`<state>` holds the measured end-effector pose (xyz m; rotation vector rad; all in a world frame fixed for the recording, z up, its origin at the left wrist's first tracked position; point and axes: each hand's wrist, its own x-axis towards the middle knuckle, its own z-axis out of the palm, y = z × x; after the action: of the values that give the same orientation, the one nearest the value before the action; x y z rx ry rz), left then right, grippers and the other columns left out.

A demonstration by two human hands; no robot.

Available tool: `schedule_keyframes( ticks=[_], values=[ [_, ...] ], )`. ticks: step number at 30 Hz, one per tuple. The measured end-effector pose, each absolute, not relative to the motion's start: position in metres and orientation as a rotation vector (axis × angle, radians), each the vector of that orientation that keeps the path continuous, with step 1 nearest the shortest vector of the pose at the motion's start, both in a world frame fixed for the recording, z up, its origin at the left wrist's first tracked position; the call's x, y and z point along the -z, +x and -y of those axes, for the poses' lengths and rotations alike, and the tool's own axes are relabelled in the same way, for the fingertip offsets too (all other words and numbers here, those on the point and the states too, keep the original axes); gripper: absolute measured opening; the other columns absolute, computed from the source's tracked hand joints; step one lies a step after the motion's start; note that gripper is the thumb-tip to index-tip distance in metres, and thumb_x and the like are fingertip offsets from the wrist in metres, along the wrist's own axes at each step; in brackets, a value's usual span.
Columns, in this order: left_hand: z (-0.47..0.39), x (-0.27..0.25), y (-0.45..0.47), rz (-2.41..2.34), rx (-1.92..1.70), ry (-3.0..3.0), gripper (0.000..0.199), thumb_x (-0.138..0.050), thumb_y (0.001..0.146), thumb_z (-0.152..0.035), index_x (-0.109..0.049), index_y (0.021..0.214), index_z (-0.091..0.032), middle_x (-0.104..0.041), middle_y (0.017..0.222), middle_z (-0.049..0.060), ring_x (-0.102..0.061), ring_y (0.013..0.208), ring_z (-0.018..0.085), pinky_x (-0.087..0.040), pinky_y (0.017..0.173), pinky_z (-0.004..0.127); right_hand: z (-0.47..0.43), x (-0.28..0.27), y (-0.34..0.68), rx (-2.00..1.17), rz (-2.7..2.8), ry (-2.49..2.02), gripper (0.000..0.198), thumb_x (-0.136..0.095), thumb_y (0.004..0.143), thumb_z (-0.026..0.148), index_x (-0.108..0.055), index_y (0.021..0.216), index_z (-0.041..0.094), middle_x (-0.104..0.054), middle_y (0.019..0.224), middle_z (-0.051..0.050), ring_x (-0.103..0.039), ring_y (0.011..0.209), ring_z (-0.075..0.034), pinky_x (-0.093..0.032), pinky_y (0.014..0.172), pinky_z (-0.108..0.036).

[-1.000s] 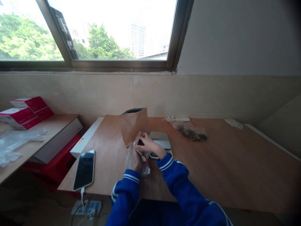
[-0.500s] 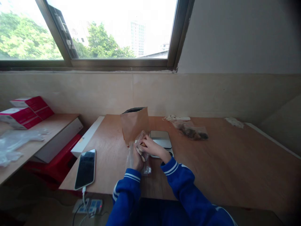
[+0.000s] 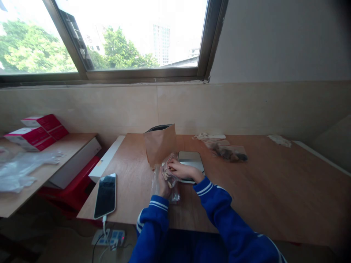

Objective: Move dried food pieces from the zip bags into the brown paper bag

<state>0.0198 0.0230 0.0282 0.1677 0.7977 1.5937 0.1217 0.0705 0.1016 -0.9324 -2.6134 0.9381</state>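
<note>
Wooden table (image 3: 260,190): one; it bears everything below.
Upright brown paper bag with an open dark mouth (image 3: 160,144): one, just behind the hands.
Black phone on a white cable (image 3: 105,195): one, near the left edge.
Flat grey scale (image 3: 191,160): one, beside the right wrist.
Filled clear pouch (image 3: 230,152): one, well apart to the right.
Small clear plastic bag of pale pieces (image 3: 168,179): one, at the table's near middle.
Left hand (image 3: 161,186): closed around this bag from below.
Right hand (image 3: 179,170): fingertips pinched at the bag's mouth; whether they hold a piece I cannot tell.
Doing it well: probably support the bag from beneath and keep its mouth up so nothing spills.
</note>
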Motion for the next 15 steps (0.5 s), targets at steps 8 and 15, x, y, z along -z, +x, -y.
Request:
schedule_keyframes(
  ticks=[8, 15],
  values=[
    [-0.026, -0.025, 0.018, -0.840, -1.605, 0.271, 0.033, -0.053, 0.088, -0.042, -0.068, 0.101, -0.016, -0.073, 0.098, 0.011, -0.068, 0.103, 0.026, -0.051, 0.094, 0.038, -0.070, -0.129, 0.133, -0.933, 2.331, -0.882, 0.020, -0.053, 0.092, 0.025, -0.061, 0.109, 0.018, -0.060, 0.110, -0.008, -0.056, 0.105, -0.019, -0.045, 0.096, -0.034],
    [-0.025, -0.031, 0.016, -0.863, -1.582, 0.185, 0.037, -0.046, 0.090, -0.040, -0.069, 0.101, -0.013, -0.074, 0.097, 0.013, -0.068, 0.103, 0.028, -0.052, 0.094, 0.038, -0.099, -0.179, 0.124, -0.926, 1.865, -0.749, 0.033, -0.053, 0.091, 0.042, -0.056, 0.112, 0.017, -0.063, 0.114, -0.009, -0.058, 0.107, -0.019, -0.045, 0.095, -0.032]
  ],
)
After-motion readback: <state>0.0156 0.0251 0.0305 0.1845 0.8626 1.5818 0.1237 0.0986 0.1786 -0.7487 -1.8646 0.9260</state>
